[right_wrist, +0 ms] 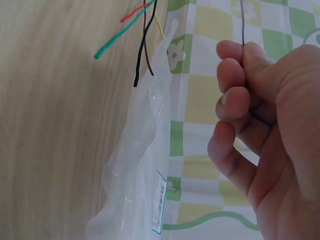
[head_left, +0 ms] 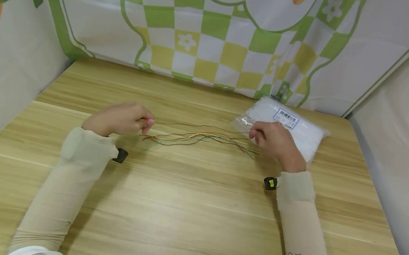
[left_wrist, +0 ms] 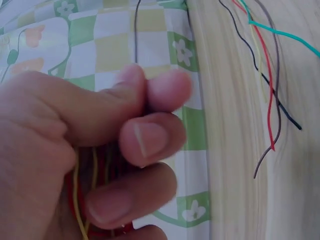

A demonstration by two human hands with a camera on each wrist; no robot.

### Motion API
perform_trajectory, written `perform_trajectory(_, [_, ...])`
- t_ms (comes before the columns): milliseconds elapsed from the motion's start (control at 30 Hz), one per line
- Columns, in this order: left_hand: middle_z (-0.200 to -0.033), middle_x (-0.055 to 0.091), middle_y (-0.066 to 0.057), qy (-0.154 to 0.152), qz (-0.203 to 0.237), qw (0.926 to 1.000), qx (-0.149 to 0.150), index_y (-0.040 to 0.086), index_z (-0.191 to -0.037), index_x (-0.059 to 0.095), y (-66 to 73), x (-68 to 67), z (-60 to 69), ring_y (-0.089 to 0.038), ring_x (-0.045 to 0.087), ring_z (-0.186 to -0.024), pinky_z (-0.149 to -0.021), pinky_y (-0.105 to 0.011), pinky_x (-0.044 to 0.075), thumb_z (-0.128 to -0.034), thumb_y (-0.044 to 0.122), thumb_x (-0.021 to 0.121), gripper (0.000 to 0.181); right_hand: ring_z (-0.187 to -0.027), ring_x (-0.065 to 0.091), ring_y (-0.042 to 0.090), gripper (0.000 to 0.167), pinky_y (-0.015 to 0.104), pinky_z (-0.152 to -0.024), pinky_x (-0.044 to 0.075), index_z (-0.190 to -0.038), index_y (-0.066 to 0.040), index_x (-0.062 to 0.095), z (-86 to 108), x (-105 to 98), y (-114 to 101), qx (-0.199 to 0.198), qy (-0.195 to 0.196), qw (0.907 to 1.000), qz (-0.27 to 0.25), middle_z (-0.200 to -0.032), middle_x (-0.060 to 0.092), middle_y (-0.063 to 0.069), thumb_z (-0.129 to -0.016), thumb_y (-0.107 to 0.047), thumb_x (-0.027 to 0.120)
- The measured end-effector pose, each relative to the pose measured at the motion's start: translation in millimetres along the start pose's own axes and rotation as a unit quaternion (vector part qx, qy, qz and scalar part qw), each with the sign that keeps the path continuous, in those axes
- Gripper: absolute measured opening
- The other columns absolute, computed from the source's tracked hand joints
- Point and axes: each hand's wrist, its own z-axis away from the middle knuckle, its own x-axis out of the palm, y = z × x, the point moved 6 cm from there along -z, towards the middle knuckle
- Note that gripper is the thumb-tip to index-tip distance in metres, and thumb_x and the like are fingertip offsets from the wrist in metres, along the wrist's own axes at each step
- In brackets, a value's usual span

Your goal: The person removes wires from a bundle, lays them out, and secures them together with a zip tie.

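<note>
My left hand (head_left: 121, 118) pinches one end of a thin dark wire (head_left: 204, 125) between thumb and forefinger. The other end is pinched by my right hand (head_left: 274, 140), so the wire runs between them above the table. Behind the curled left fingers, yellow and red wires (left_wrist: 76, 192) show in the palm. On the table below lie several loose wires, among them a red wire (left_wrist: 270, 95), a green wire (right_wrist: 117, 37), a black wire (right_wrist: 139, 57) and a yellow one. They cross each other in a loose bunch, ends spread.
A clear plastic bag (head_left: 305, 138) of white contents, with a barcode label (head_left: 286, 118), lies behind the right hand. The wooden table (head_left: 181, 214) reaches back to a checked green and yellow cloth (head_left: 209, 51). Pale cloth walls stand at both sides.
</note>
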Motion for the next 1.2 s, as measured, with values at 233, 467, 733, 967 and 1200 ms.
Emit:
perform_trajectory(233, [-0.073,0.052,0.001,-0.04,0.01,0.9986,-0.033,0.008,-0.089,0.071,-4.2,7.4,-3.0,-0.011,0.034,-0.059,-0.061,-0.029,0.034,-0.1131,0.017,0.046,0.036,-0.077,0.059,0.022,0.018,0.043,-0.075,0.05,-0.099,-0.014,0.076,-3.1,9,-7,-0.002,-0.027,0.9995,0.017,-0.089,0.072,0.003,-0.107,-0.016,0.059])
perform_trajectory(467, [-0.071,0.044,0.003,-0.058,0.006,0.997,-0.052,0.008,-0.091,0.069,-3.8,13.2,-4.2,-0.012,0.036,-0.061,-0.063,-0.031,0.036,-0.1141,0.022,0.046,0.036,-0.077,0.06,0.023,0.018,0.045,-0.075,0.051,-0.093,-0.011,0.073,-4.6,16,-12,-0.019,-0.031,0.9992,0.018,-0.083,0.068,0.005,-0.105,-0.017,0.062])
perform_trajectory(733, [-0.072,0.047,0.002,-0.066,0.004,0.9945,-0.081,0.007,-0.096,0.07,-8.0,14.8,-2.3,-0.015,0.042,-0.066,-0.063,-0.032,0.037,-0.113,0.029,0.05,0.034,-0.077,0.06,0.021,0.018,0.04,-0.075,0.049,-0.09,-0.008,0.072,-7.1,26,-15,-0.039,-0.048,0.998,0.013,-0.079,0.066,0.006,-0.105,-0.013,0.064])
perform_trajectory(967, [-0.066,0.044,0.003,-0.037,-0.005,0.9958,-0.084,0.004,-0.094,0.068,-12.5,9.1,1.7,-0.012,0.039,-0.06,-0.061,-0.03,0.036,-0.1101,0.024,0.054,0.03,-0.075,0.058,0.02,0.019,0.039,-0.075,0.049,-0.089,-0.007,0.07,-7.0,27,-15,-0.049,-0.051,0.9974,0.009,-0.077,0.063,0.004,-0.106,-0.012,0.062])
perform_trajectory(1200, [-0.075,0.055,-0.001,-0.013,-0.012,0.9962,-0.086,0.007,-0.093,0.067,-13.8,3.1,3.5,-0.017,0.05,-0.068,-0.065,-0.033,0.04,-0.1085,0.026,0.056,0.027,-0.082,0.063,0.021,0.021,0.042,-0.083,0.053,-0.1,-0.005,0.075,-3.2,20,-7,-0.021,-0.054,0.9983,-0.002,-0.09,0.072,0.008,-0.108,-0.014,0.058])
